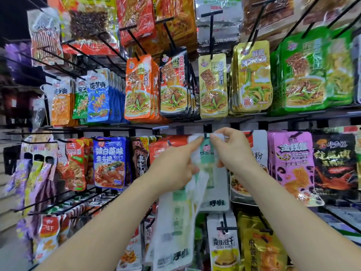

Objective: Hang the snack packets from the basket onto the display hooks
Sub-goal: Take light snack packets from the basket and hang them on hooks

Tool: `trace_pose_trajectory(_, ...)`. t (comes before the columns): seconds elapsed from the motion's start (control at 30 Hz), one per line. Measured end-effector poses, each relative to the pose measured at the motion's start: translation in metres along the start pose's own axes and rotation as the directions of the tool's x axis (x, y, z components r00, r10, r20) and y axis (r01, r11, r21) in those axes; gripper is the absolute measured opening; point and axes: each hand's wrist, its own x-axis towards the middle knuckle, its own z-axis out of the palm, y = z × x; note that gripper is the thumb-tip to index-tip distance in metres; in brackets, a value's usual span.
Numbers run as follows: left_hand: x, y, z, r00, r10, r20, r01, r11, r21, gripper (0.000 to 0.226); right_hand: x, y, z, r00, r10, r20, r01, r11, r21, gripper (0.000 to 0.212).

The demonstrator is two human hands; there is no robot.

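A white and mint-green snack packet [207, 153] sits at the black display hook [206, 132] in the middle row of the rack. My left hand [175, 165] pinches its top left corner, and my right hand [232, 149] pinches its top right corner. The hook tip shows through the packet's top edge. More white packets [175, 222] of the same kind hang down below my left hand, which grips them. The basket is out of view.
The wire rack is full of hanging snack packets: orange [138, 87], black [173, 81] and gold [213, 87] ones above, a blue one [109, 161] to the left, a pink one [293, 165] to the right. Bare black hooks [58, 200] jut out at lower left.
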Motion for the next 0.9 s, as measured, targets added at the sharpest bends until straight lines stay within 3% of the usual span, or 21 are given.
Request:
trace_pose_trajectory(0.07,0.007,0.002,0.006,0.999,-0.025,0.043,0.024,1.000,0.019,0.082,0.000,0.002,-0.003,0.993,-0.122,-0.002,0.120,0.979,-0.168,0.013)
trace_pose_trajectory(0.13,0.012,0.003,0.010,0.998,-0.045,0.035,0.045,0.999,0.011,0.082,-0.002,0.005,-0.004,0.959,-0.283,0.030,0.275,0.892,-0.359,0.030)
trace_pose_trajectory(0.23,0.016,0.002,0.012,0.998,-0.061,0.035,0.061,0.998,-0.022,0.080,-0.002,0.007,-0.004,0.921,-0.377,0.095,0.374,0.793,-0.482,0.043)
trace_pose_trajectory(0.4,0.021,0.002,0.015,0.997,-0.074,0.037,0.075,0.997,-0.027,0.080,-0.004,0.016,-0.004,0.925,-0.358,0.130,0.358,0.700,-0.618,0.049)
trace_pose_trajectory(0.53,0.024,0.000,0.017,0.996,-0.086,0.019,0.087,0.995,-0.044,0.078,0.005,0.026,-0.004,0.919,-0.371,0.135,0.377,0.724,-0.578,0.036)
trace_pose_trajectory(0.67,0.026,0.000,0.023,0.994,-0.101,0.050,0.098,0.993,0.060,0.081,0.012,0.033,0.000,0.918,-0.368,0.148,0.379,0.703,-0.602,0.035)
trace_pose_trajectory(0.77,0.030,0.002,0.028,0.990,-0.111,0.082,0.101,0.989,0.111,0.082,0.012,0.034,-0.002,0.910,-0.362,0.203,0.399,0.631,-0.665,0.036)
trace_pose_trajectory(0.9,0.036,0.008,0.030,0.986,-0.140,0.087,0.126,0.981,0.149,0.084,0.008,0.030,-0.010,0.923,-0.301,0.240,0.359,0.445,-0.821,0.035)
